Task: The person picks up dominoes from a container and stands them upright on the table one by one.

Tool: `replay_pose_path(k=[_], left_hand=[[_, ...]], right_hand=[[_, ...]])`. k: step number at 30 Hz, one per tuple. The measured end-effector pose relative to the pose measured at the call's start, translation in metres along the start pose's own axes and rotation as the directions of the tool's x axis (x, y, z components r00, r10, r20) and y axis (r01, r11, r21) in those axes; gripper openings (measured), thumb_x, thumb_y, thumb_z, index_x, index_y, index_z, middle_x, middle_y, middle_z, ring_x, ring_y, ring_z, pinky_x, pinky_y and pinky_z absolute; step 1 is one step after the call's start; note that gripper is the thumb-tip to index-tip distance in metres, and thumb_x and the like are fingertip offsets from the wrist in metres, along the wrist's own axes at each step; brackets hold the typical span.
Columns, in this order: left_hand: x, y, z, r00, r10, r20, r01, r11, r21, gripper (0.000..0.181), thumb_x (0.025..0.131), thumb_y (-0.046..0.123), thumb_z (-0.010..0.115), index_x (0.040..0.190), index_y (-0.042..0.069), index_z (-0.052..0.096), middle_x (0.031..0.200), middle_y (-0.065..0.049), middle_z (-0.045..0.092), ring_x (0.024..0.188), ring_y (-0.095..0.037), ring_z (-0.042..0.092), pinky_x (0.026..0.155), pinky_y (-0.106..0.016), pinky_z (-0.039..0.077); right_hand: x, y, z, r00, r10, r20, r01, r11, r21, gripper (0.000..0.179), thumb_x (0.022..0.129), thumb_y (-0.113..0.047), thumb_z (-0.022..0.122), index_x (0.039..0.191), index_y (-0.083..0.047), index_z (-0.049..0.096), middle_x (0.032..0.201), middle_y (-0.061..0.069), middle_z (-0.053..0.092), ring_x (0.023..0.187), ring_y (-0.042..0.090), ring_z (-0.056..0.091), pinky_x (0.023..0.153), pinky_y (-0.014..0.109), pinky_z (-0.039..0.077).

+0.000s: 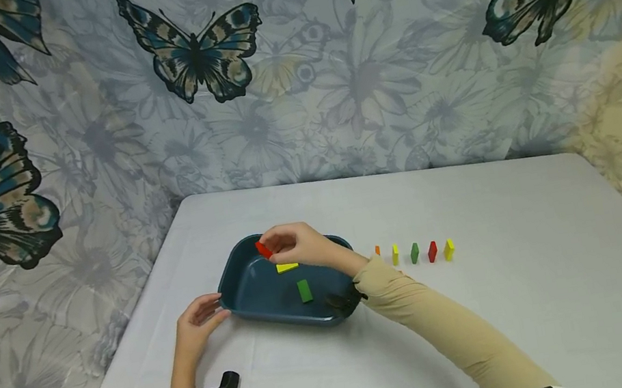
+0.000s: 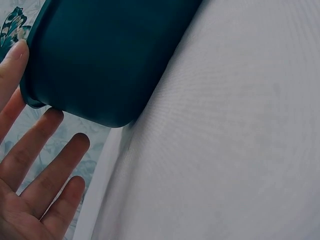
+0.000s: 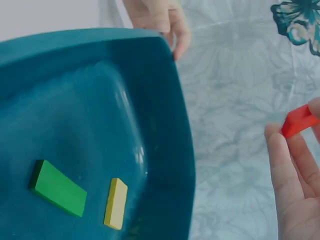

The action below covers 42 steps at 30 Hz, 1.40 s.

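My right hand (image 1: 301, 245) pinches a red block (image 1: 263, 249) between thumb and fingertips, over the far left part of a dark teal baking tray (image 1: 256, 306). In the right wrist view the red block (image 3: 300, 120) sits at the fingertips, beside the tray's rim. Inside the tray lie a green block (image 1: 304, 291) and a yellow block (image 1: 287, 267). At the tray's left corner my left hand (image 1: 199, 324) touches the rim. Its fingers are spread and mostly straight in the left wrist view, with the fingertips against the tray's outer wall (image 2: 100, 60).
Right of the tray several small blocks stand upright in a row on the white table (image 1: 548, 263): orange (image 1: 378, 250), yellow (image 1: 395, 255), green (image 1: 414, 253), red (image 1: 432, 251) and yellow (image 1: 449, 249). A butterfly-patterned cloth (image 1: 367, 87) hangs behind the table.
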State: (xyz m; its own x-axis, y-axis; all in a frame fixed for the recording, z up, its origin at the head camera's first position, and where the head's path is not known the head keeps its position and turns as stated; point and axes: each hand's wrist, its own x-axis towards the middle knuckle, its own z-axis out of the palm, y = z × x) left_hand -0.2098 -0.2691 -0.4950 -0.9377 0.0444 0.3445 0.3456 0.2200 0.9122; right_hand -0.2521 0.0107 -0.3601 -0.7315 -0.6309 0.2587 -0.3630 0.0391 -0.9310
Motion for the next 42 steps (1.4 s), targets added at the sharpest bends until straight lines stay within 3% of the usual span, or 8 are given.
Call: replay_pose_path(k=[8, 15, 24, 31, 36, 42], left_hand=[[-0.002, 0.004, 0.000, 0.999, -0.030, -0.012, 0.030, 1.000, 0.003, 0.035, 0.072, -0.001, 0.073, 0.104, -0.006, 0.060, 0.101, -0.005, 0.061, 0.092, -0.008, 0.057, 0.082, -0.021, 0.046], [-0.002, 0.003, 0.002, 1.000, -0.010, 0.011, 0.010, 1.000, 0.004, 0.034, 0.073, -0.003, 0.071, 0.104, -0.008, 0.059, 0.102, -0.020, 0.059, 0.091, -0.008, 0.057, 0.081, -0.023, 0.047], [-0.001, 0.003, 0.001, 1.000, -0.018, 0.018, 0.018, 1.000, 0.005, 0.034, 0.074, -0.001, 0.071, 0.105, -0.007, 0.059, 0.103, -0.017, 0.059, 0.093, -0.010, 0.057, 0.083, -0.025, 0.046], [-0.001, 0.005, -0.001, 1.000, -0.018, 0.024, 0.017, 0.999, 0.037, 0.036, 0.072, -0.003, 0.072, 0.105, -0.006, 0.059, 0.105, -0.020, 0.057, 0.092, -0.007, 0.056, 0.082, -0.022, 0.046], [0.001, 0.016, 0.002, 1.000, 0.007, 0.030, -0.009, 0.998, 0.060, 0.038, 0.070, -0.007, 0.072, 0.105, -0.006, 0.059, 0.105, -0.022, 0.057, 0.093, -0.009, 0.056, 0.085, -0.027, 0.045], [-0.003, 0.035, 0.008, 0.999, 0.048, 0.025, -0.052, 0.988, 0.149, 0.036, 0.068, -0.008, 0.073, 0.101, -0.007, 0.060, 0.100, -0.022, 0.060, 0.091, -0.006, 0.056, 0.085, -0.017, 0.042]], right_hand=[[-0.018, -0.005, -0.009, 0.999, -0.024, -0.022, 0.024, 1.000, -0.005, 0.024, 0.082, 0.010, 0.055, 0.106, 0.014, 0.053, 0.094, 0.027, 0.057, 0.086, 0.036, 0.056, 0.075, 0.031, 0.051], [-0.045, -0.009, -0.024, 0.998, -0.013, -0.056, 0.010, 0.999, -0.043, 0.023, 0.080, 0.011, 0.057, 0.103, 0.013, 0.055, 0.091, 0.023, 0.058, 0.084, 0.036, 0.056, 0.073, 0.037, 0.052], [-0.074, -0.012, -0.038, 0.985, -0.012, -0.173, 0.002, 0.999, -0.054, 0.031, 0.079, 0.013, 0.057, 0.110, 0.010, 0.052, 0.098, 0.022, 0.055, 0.086, 0.036, 0.056, 0.073, 0.042, 0.051], [-0.102, -0.006, -0.052, 0.971, -0.002, -0.239, -0.035, 0.988, -0.151, 0.032, 0.080, 0.011, 0.059, 0.110, 0.008, 0.052, 0.102, 0.025, 0.055, 0.089, 0.036, 0.056, 0.075, 0.039, 0.051], [-0.123, 0.003, -0.062, 0.954, -0.009, -0.300, -0.048, 0.982, -0.184, 0.032, 0.079, 0.013, 0.059, 0.109, 0.008, 0.052, 0.098, 0.025, 0.057, 0.088, 0.037, 0.056, 0.069, 0.037, 0.053], [-0.154, 0.017, -0.070, 0.931, 0.006, -0.364, -0.095, 0.969, -0.227, 0.031, 0.078, 0.015, 0.058, 0.107, 0.008, 0.052, 0.096, 0.024, 0.058, 0.085, 0.036, 0.056, 0.070, 0.033, 0.052]])
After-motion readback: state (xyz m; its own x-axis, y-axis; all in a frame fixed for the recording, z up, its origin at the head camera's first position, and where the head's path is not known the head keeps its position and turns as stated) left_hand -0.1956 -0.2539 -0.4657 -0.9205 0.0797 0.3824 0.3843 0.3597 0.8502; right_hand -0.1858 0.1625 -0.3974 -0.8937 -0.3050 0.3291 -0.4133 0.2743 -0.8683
